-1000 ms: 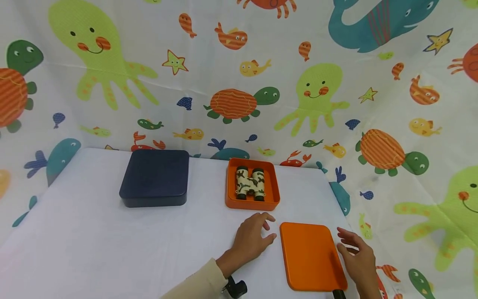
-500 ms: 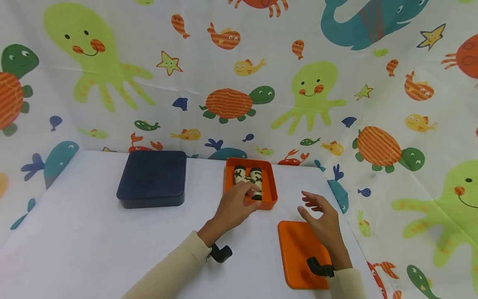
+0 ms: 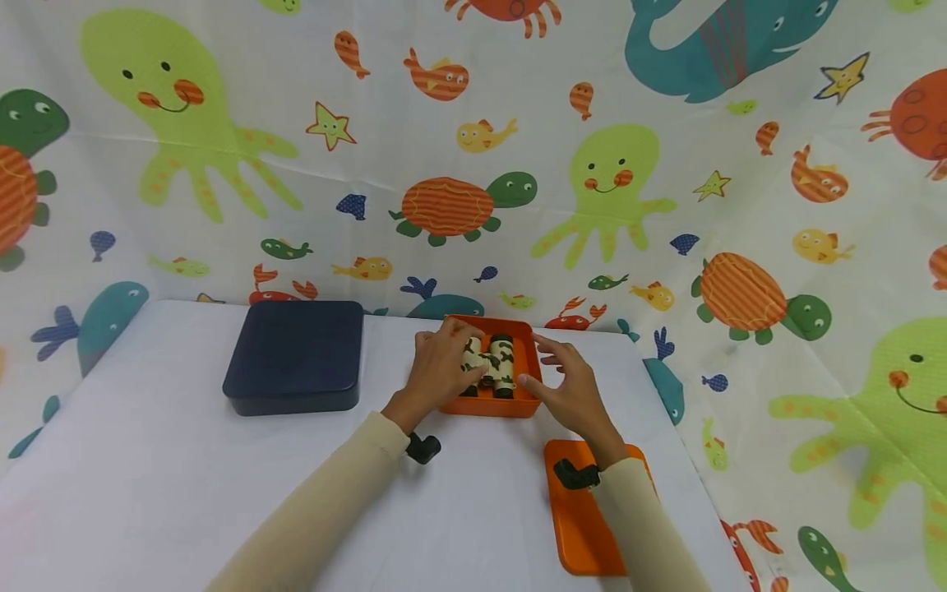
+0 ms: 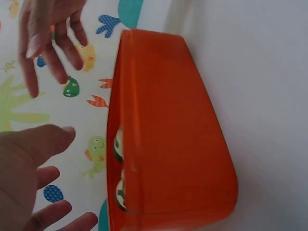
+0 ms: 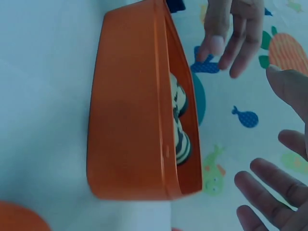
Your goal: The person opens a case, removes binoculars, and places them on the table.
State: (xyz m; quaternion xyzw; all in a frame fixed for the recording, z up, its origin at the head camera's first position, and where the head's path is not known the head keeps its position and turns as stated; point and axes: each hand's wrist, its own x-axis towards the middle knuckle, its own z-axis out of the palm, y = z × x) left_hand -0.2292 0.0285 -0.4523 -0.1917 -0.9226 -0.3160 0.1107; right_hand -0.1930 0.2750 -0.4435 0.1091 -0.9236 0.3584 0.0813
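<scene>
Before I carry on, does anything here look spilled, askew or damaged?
Nothing stands out. The binoculars lie inside the open orange box, the orange lid lies flat on the table, and the dark blue box sits flat. No spill or damage shows; the right sleeve hides part of the lid.

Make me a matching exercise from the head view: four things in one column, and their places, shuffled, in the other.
1. Binoculars
2. Dark blue box
3. Flat orange panel
4. Right hand

A. Partly hidden by the right sleeve
B. Left of the orange box
C. By the orange box's right side
D. Inside the orange box

Pairs: 1-D, 2-B, 3-A, 4-C
</scene>
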